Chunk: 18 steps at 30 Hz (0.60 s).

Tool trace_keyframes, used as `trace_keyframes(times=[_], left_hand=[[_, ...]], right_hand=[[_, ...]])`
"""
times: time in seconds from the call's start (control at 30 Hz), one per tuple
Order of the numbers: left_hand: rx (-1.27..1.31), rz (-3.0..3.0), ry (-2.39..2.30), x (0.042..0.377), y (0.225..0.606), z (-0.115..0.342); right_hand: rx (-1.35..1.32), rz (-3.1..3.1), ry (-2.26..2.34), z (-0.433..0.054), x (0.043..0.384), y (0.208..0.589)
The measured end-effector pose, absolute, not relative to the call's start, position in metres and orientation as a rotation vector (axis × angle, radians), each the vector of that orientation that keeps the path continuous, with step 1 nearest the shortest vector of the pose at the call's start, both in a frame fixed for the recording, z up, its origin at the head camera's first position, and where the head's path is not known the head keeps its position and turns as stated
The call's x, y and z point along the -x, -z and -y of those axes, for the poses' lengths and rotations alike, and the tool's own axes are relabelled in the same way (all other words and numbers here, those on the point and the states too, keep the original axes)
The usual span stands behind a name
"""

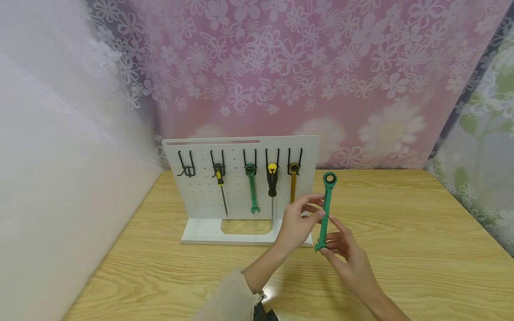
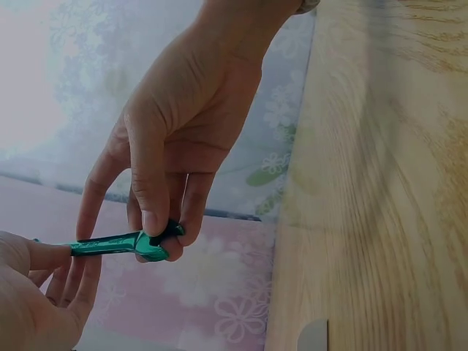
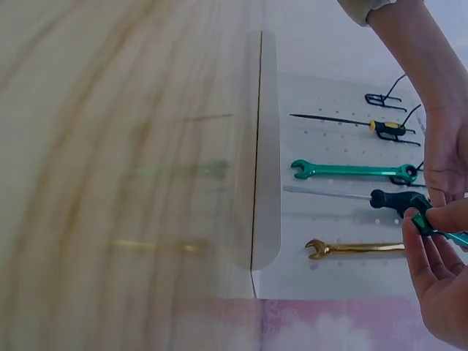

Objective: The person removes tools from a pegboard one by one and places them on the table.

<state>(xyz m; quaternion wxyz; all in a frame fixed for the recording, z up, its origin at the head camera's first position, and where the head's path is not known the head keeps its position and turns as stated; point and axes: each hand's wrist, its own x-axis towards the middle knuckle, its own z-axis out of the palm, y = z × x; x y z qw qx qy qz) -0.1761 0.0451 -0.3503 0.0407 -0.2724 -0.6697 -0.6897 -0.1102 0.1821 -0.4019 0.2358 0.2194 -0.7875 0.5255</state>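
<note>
Pink floral curtain [image 1: 281, 67] behind pale wood-grain tabletop [image 1: 401, 214]. White perforated pegboard [image 1: 201, 196]; hung on it, slim black-and-yellow screwdriver [image 1: 219, 174], green metal wrench [image 1: 252, 191], stout black-and-yellow screwdriver [image 1: 272, 180], gold metal wrench [image 1: 293, 185]. Left hand [image 1: 296, 225], fingers pinching shank of green ratchet wrench [image 1: 326, 209], held near-upright right of board, ring uppermost. Right hand [image 1: 349, 258], thumb and fingers pinching its forked lower end.

The held green wrench [image 1: 325, 217] is showing a glossy metallic finish; the gold wrench [image 3: 358, 248] is gleaming like polished metal; the tabletop [image 1: 401, 223] is displaying smooth, reflective wood grain; the pegboard [image 1: 201, 196] is looking matt.
</note>
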Motion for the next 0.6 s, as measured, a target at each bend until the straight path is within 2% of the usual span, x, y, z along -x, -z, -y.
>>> trace_keyframes(times=[0.6], left_hand=[[0.734, 2.166, 2.108, 0.192, 0.378, -0.065]], right_hand=[[-0.453, 2.261, -1.702, -0.202, 0.12, 0.416]])
